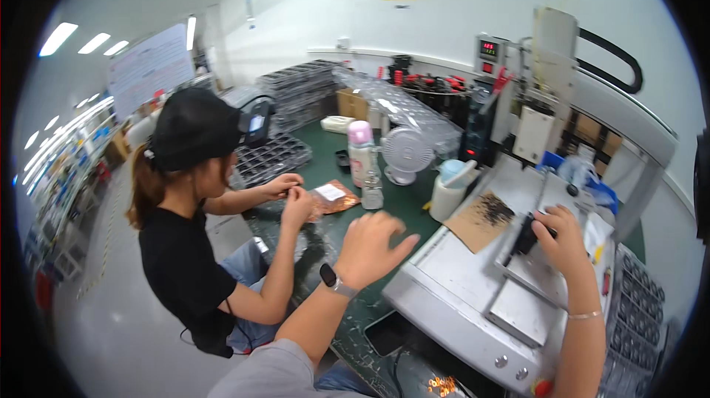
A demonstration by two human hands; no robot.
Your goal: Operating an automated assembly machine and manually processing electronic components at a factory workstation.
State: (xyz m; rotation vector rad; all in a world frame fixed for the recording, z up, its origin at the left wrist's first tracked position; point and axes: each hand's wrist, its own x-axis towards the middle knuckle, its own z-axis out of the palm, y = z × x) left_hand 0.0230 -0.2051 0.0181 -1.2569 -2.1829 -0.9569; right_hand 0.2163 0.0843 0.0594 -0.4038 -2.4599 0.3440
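Observation:
My left hand is raised above the bench in front of the machine's near left corner. Its thumb stands apart from the curled, slightly blurred fingers, and nothing shows in it. My right hand grips a small black block-like part at the metal fixture on the machine's bed. The fingers cover part of the block, so its exact kind cannot be made out. Left of it, a piece of brown cardboard carries a heap of small black bits.
A co-worker in a black cap works at left beside an orange bag. A white cup, small fan and pink-capped bottle stand on the green bench. The machine's gantry arches over the bed. A phone lies near me.

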